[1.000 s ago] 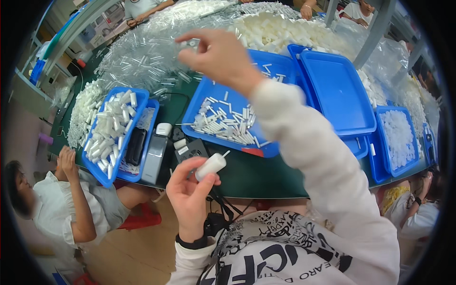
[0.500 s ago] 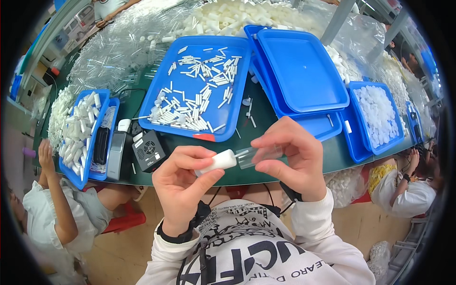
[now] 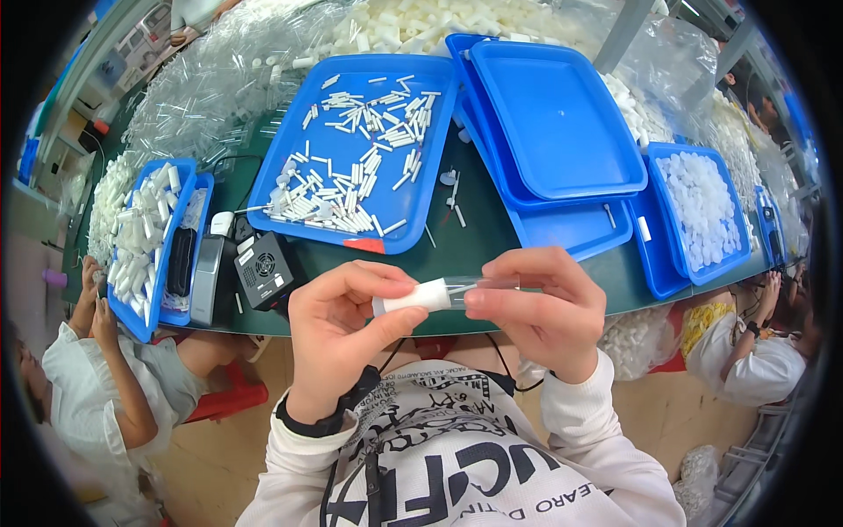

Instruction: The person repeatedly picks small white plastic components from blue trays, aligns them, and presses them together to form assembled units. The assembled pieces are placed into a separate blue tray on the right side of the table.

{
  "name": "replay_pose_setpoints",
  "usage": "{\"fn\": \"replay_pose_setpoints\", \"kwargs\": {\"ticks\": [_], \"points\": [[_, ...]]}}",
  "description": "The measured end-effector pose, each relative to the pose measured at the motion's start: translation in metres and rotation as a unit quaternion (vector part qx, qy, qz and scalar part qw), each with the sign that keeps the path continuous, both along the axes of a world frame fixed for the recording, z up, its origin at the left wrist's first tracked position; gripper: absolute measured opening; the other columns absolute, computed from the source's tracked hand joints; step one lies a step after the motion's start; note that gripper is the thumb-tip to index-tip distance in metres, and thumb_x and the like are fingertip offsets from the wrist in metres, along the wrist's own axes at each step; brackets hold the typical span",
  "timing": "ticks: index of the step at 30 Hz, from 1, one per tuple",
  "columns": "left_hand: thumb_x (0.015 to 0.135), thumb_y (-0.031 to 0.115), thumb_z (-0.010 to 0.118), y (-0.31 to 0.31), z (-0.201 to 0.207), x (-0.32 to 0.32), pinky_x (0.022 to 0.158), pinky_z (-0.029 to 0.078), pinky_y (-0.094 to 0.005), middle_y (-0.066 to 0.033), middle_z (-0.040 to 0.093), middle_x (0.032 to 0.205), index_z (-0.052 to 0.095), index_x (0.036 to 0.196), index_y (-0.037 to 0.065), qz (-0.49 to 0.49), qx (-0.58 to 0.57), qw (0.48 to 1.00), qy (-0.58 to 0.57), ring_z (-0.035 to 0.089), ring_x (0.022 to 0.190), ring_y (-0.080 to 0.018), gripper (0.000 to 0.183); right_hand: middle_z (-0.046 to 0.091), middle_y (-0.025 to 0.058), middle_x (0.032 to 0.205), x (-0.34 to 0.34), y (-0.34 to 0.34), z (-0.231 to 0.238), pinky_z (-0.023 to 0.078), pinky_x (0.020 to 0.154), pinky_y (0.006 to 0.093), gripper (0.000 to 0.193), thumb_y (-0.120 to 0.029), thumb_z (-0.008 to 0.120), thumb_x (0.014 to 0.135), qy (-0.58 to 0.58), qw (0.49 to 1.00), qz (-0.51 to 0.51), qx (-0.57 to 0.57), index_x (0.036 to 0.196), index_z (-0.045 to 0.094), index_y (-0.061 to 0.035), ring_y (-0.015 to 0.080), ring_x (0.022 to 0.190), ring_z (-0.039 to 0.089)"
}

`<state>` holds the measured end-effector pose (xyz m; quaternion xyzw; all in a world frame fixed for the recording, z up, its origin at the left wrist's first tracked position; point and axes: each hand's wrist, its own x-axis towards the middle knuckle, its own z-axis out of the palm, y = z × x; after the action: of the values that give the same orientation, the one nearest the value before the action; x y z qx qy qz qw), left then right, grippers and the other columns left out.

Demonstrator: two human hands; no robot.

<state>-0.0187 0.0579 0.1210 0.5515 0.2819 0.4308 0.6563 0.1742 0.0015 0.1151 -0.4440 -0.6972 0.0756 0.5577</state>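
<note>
Green tabletop (image 3: pixel 479 233) is left open between the large blue tray (image 3: pixel 408 198) and stacked blue trays (image 3: pixel 562 119) near centre; it is bounded below by the right hand (image 3: pixel 553 316); centre left is blocked by a black vented box (image 3: pixel 263 272).

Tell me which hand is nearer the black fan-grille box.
Left. The left hand is just right of the black box; the right hand is much farther to its right.

A white cylinder (image 3: pixel 423 297) tilts slightly — its thin stem (image 3: pixel 463 288) sits inside a clear tube (image 3: pixel 502 284).
</note>
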Motion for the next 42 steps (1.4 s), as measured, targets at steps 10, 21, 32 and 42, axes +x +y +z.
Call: {"fn": "replay_pose_setpoints", "kwargs": {"ticks": [10,21,32,42], "points": [[0.065,-0.009,0.071,0.001,-0.004,0.003,0.067,0.051,-0.0263,-0.0138,0.062,0.092,0.064,0.086,-0.002,-0.013,0.256,0.962,0.097,0.062,0.083,-0.0177,0.022,0.063,0.007,0.085,0.002,-0.013,-0.002,0.051,0.062,0.0228,0.024,0.0,0.071,0.071,0.301,0.89,0.134,-0.316,0.094,0.065,0.0012,0.0125,0.076,0.063],[0.066,-0.014,0.067,0.0,-0.013,-0.006,0.073,0.055,-0.0292,-0.0153,0.059,0.091,0.063,0.09,-0.007,-0.007,0.117,0.992,0.042,0.062,0.083,-0.0203,0.026,0.062,0.0091,0.086,-0.011,-0.01,-0.011,0.053,0.069,0.0255,0.029,-0.002,0.071,0.072,0.23,0.949,0.072,-0.204,0.1,0.063,0.0008,0.0157,0.078,0.063],[0.075,-0.011,0.061,-0.017,-0.017,-0.003,0.074,0.053,-0.0275,-0.0171,0.062,0.096,0.063,0.097,-0.005,0.11,0.119,0.982,0.098,0.064,0.08,-0.0204,0.024,0.063,0.0084,0.077,-0.019,-0.011,-0.004,0.049,0.055,0.0228,0.032,-0.007,0.071,0.074,0.105,0.969,0.022,-0.221,0.105,0.063,-0.0022,0.013,0.062,0.06],[0.081,-0.01,0.055,-0.043,-0.029,0.016,0.075,0.052,-0.0279,-0.021,0.059,0.106,0.06,0.105,-0.008,0.209,0.183,0.959,0.052,0.061,0.092,-0.0224,0.024,0.063,0.0101,0.082,-0.04,-0.012,-0.017,0.047,0.05,0.0222,0.037,-0.003,0.071,0.071,0.109,0.989,-0.019,-0.101,0.107,0.062,-0.0007,0.0127,0.063,0.059]]}}
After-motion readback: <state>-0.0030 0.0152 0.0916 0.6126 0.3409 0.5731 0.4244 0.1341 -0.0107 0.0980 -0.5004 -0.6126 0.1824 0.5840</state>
